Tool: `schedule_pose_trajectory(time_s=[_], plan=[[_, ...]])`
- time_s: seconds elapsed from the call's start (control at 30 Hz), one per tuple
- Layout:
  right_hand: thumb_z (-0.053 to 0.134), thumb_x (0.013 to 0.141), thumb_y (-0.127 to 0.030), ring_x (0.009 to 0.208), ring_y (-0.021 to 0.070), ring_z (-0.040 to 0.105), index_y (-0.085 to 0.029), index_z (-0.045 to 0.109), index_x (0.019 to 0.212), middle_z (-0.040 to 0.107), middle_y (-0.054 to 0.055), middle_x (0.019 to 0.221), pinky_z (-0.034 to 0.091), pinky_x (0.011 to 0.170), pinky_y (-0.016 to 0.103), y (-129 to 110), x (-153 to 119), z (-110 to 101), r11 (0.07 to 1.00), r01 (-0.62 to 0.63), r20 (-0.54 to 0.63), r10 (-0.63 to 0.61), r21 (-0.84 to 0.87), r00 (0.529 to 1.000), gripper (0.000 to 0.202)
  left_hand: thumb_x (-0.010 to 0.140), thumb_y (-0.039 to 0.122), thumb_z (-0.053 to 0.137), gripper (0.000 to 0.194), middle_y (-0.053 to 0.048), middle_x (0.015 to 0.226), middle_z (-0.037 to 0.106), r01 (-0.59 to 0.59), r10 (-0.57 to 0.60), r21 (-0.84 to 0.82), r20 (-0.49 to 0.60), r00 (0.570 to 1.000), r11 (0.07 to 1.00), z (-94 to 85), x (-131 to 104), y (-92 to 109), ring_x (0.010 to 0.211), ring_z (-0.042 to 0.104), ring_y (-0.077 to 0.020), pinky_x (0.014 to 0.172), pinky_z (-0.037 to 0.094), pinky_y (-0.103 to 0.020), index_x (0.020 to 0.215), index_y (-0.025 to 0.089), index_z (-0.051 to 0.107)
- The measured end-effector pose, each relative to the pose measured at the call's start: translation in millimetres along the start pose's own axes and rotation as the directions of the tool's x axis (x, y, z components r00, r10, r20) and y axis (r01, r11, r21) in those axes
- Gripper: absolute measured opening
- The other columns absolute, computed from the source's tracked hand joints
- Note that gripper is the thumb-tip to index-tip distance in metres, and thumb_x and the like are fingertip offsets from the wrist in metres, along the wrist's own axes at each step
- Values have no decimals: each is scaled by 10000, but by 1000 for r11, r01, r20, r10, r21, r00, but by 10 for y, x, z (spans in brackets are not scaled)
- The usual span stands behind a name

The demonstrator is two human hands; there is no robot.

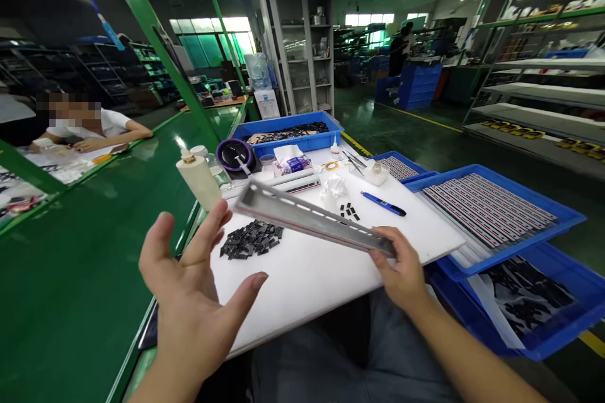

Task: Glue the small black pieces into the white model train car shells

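My right hand [401, 267] grips the near end of a long grey metal channel [307, 214] with slots along one edge and a thin red line along its side. The channel is held tilted above the white work board [302, 296], its far end raised to the left. My left hand [193, 289] is open with fingers spread, close to that far end; I cannot tell whether a fingertip touches it. Under the channel lies a heap of small black rectangular pieces [250, 239]. Several more black pieces [350, 211] lie apart, right of the channel.
Around the board's back stand a cream bottle [198, 179], a purple-rimmed round container [235, 156], crumpled tissue [333, 189] and a blue utility knife [384, 203]. Blue trays hold black parts [293, 129] and rows of striped strips [491, 208]. Another person [89, 123] sits at the left.
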State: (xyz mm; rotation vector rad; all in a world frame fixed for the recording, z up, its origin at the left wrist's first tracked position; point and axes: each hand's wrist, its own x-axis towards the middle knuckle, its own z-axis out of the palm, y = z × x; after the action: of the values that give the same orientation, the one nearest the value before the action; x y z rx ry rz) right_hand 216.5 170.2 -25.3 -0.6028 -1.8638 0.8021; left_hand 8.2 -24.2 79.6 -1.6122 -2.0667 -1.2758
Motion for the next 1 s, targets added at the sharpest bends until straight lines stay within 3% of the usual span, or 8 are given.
schedule_pose_trajectory(time_s=[0.1, 0.23, 0.37, 0.5, 0.63, 0.73, 0.87, 1.0], plan=[[583, 909, -364, 1021, 225, 629, -273, 571, 1176, 641, 55, 1118, 537, 889, 382, -504, -92, 450, 949, -122, -2, 128, 290, 992, 283, 856, 479, 624, 808, -140, 1424, 488, 137, -140, -411, 21, 990, 901, 263, 170, 300, 1295, 512, -315, 1050, 475, -546, 1465, 313, 120], [640, 872, -389, 1076, 226, 613, -269, 538, 1221, 634, 62, 1171, 524, 929, 386, -771, 15, 750, 904, -77, 73, 51, 420, 996, 383, 871, 448, 624, 571, -111, 1246, 600, 234, -284, -442, -49, 958, 866, 448, 394, 443, 1009, 672, -250, 832, 600, -418, 1323, 241, 342], [570, 914, -345, 956, 179, 621, -183, 571, 1193, 638, 83, 1083, 520, 867, 322, -269, 492, 460, 1000, 25, 170, -23, -7, 985, 323, 843, 434, 643, 473, -40, 1008, 683, 166, -151, -89, 152, 977, 982, 89, 582, 235, 842, 682, -235, 695, 598, -343, 1240, 220, 503], [550, 881, -165, 841, 176, 620, -168, 700, 916, 665, 62, 888, 479, 843, 314, 371, 970, 138, 931, 93, 386, 54, -353, 921, 154, 822, 307, 602, 462, -49, 1146, 693, -97, -28, 195, 553, 833, 976, -60, 534, -91, 927, 691, -258, 720, 595, -331, 1278, 245, 554], [616, 859, -225, 858, 192, 623, -186, 733, 957, 672, 71, 950, 469, 840, 324, 602, 1027, 125, 890, 144, 449, 75, -433, 890, 158, 788, 183, 562, 464, -90, 1253, 656, -230, -37, 302, 674, 737, 925, 157, 254, -417, 1080, 666, -281, 866, 576, -365, 1249, 219, 597], [558, 914, -271, 918, 197, 615, -204, 737, 997, 665, 72, 1010, 467, 853, 319, 602, 935, 173, 861, 182, 456, 63, -475, 888, 208, 810, 161, 513, 470, -100, 1233, 642, -263, -31, 318, 689, 724, 911, 319, 66, -528, 1087, 657, -263, 888, 566, -365, 1271, 212, 584], [533, 933, -269, 922, 203, 608, -204, 744, 952, 654, 72, 953, 466, 862, 326, 585, 863, 177, 836, 215, 461, 50, -504, 886, 221, 845, 230, 524, 547, -160, 1311, 575, -392, 97, 359, 621, 778, 847, 554, -53, -388, 1188, 566, -325, 986, 497, -473, 1383, 139, 477], [534, 933, -252, 943, 228, 606, -163, 715, 917, 643, 96, 977, 461, 887, 359, 610, 847, 170, 835, 201, 430, 48, -513, 901, 202, 898, 211, 485, 502, -135, 1392, 534, -523, 223, 360, 617, 755, 773, 872, -56, -126, 1211, 521, -325, 978, 470, -478, 1395, 144, 461]])
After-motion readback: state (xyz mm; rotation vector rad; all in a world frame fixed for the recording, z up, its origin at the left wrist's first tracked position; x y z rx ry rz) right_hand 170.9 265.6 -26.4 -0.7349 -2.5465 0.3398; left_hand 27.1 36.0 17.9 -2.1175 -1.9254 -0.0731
